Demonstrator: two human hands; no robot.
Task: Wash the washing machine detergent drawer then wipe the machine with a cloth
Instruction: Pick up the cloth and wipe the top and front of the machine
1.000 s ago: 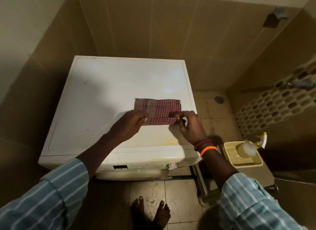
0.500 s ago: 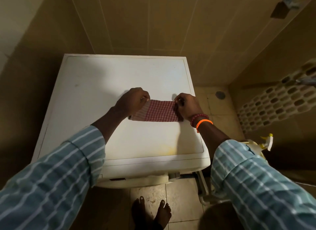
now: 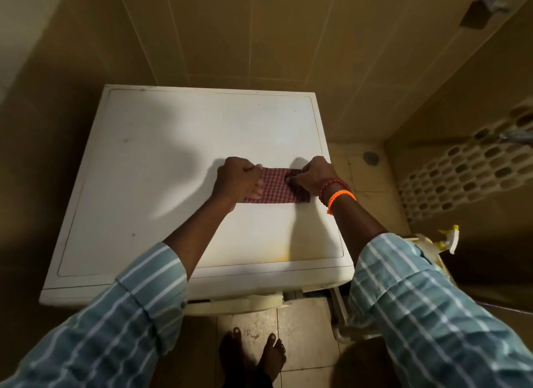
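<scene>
Cloth (image 3: 275,187), red-checked and folded, is held flat on the washing machine (image 3: 173,162) top, its long axis stretched between the left hand (image 3: 236,180) and right hand (image 3: 313,175), each end gripped by curled fingers.
</scene>
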